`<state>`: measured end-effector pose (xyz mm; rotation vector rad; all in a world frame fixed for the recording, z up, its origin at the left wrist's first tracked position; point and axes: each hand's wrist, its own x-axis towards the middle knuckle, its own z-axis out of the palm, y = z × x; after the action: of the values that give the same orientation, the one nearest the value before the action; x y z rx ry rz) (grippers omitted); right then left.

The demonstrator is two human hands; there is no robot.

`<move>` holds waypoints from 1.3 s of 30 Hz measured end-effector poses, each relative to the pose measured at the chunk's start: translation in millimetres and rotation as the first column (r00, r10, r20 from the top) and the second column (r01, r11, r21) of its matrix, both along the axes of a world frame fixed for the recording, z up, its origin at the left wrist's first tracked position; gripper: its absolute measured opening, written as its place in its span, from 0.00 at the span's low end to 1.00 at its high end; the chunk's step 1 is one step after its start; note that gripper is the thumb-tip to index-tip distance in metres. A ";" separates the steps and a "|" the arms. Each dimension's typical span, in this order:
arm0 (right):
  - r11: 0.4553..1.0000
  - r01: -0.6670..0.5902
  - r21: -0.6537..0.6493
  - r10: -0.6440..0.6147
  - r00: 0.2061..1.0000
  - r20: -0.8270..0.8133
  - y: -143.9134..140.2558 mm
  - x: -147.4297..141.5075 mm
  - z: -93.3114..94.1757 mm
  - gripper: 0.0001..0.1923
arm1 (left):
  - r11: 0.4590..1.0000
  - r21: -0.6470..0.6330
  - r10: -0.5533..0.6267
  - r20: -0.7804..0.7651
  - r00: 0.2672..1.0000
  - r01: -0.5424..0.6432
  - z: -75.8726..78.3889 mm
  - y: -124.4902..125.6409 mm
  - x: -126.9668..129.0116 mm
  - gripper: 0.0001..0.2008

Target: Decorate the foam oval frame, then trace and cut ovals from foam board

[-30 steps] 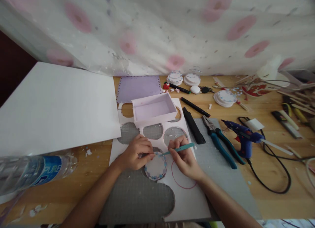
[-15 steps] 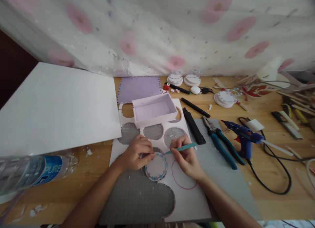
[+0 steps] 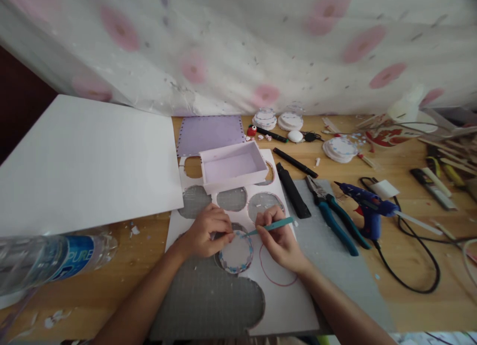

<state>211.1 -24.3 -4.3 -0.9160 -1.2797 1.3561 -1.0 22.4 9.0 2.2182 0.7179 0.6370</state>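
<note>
A white disc [image 3: 236,253] with blue and pink bits round its rim lies in front of me, over a cut-out sheet of white board [image 3: 285,305]. My left hand [image 3: 210,231] is closed, its thumb and forefinger pinching the disc's upper left edge. In my right hand [image 3: 278,238], slim teal tweezers [image 3: 274,225] are gripped like a pen. Their tip points left and meets the disc's upper rim. Whether a bit sits in the tip is too small to tell. A pink circle outline [image 3: 278,284] shows on the board beside my right hand.
Behind my hands stands an open lilac box [image 3: 234,167]. Pliers [image 3: 331,215], a blue glue gun [image 3: 367,206] with its cable, and black markers [image 3: 295,162] lie right. Stacked discs [image 3: 340,149] sit farther back. A large white board [image 3: 93,166] and water bottle [image 3: 55,260] occupy the left.
The tweezers have shifted slightly left and down on the disc's rim, along with my right hand. My left hand stays in place at the disc's edge.
</note>
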 end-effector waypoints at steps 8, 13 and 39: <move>1.000 -0.012 0.002 0.012 1.000 -0.017 0.2 -0.5 0.4 0.10 | 1.000 0.016 -0.002 0.007 1.000 0.002 -1.1 0.0 0.0 0.11; 1.000 -0.021 0.002 0.021 1.000 -0.010 -0.4 -0.6 0.1 0.08 | 1.000 0.009 -0.003 0.013 1.000 0.002 0.9 0.2 0.3 0.11; 0.999 -0.050 0.011 0.049 0.998 0.027 0.6 0.5 -2.3 0.07 | 1.000 0.015 0.000 -0.002 1.000 0.000 -1.3 -0.4 0.0 0.10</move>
<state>211.6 -23.8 -6.6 -0.9019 -1.3372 1.3774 -1.0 22.0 7.7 2.2327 0.7169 0.6420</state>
